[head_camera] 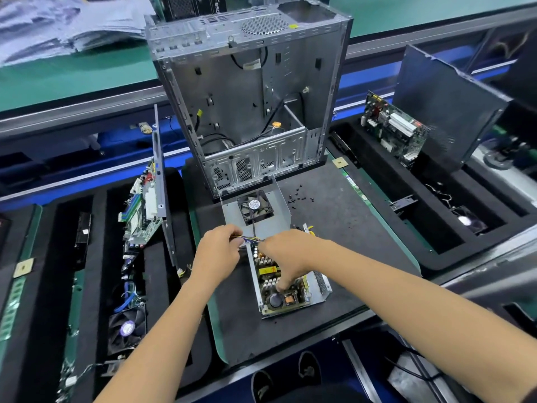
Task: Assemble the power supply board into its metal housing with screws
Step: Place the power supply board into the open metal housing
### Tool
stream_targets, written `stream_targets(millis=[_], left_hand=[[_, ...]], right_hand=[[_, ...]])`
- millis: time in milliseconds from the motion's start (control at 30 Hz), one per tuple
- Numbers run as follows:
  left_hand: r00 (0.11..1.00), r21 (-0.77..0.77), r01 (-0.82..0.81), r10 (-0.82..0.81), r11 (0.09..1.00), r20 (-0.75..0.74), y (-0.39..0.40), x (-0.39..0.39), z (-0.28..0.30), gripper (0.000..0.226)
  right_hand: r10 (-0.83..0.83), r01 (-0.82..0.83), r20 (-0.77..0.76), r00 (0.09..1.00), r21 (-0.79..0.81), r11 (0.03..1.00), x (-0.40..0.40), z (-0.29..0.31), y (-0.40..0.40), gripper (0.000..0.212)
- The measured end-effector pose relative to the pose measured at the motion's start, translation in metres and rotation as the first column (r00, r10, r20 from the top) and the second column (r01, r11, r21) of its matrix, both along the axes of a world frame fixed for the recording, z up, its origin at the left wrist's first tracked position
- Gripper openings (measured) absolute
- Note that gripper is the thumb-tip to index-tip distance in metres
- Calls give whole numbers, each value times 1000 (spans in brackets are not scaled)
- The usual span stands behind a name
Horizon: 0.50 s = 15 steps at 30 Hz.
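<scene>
I'm pinching the bundle of coloured wires (252, 239) w/ my left hand (218, 254), fingers clamped on it. My right hand (286, 257) is pressing fingertips (281, 285) together onto the brown power supply circuit board (280, 287), sitting inside its open grey metal housing (321, 289) on the black mat (334, 228). Small black screws (299, 196) are lying loose nearby.

The left hand (216, 253) pinches coloured wires (251, 238); the right hand (286, 258) presses the brown power supply board (283, 296) inside its grey metal housing (321, 289).
</scene>
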<state>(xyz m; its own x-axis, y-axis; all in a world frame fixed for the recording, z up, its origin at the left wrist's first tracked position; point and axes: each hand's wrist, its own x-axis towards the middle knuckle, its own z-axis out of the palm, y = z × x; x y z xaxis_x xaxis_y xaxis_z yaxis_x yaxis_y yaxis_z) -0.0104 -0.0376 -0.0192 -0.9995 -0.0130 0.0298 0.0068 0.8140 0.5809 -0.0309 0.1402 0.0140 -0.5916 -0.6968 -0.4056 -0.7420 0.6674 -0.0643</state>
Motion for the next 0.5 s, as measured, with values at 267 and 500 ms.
stream_targets(millis=[267, 500], left_hand=[[997, -30, -60, 59, 998, -50, 6, -2, 0, 10], [996, -34, -93, 93, 995, 4, 2, 0, -2, 8]], right_hand=[[14, -14, 12, 1000, 14, 1000, 2, -1, 5, 54], [36, -36, -9, 999, 7, 999, 2, -8, 3, 56]])
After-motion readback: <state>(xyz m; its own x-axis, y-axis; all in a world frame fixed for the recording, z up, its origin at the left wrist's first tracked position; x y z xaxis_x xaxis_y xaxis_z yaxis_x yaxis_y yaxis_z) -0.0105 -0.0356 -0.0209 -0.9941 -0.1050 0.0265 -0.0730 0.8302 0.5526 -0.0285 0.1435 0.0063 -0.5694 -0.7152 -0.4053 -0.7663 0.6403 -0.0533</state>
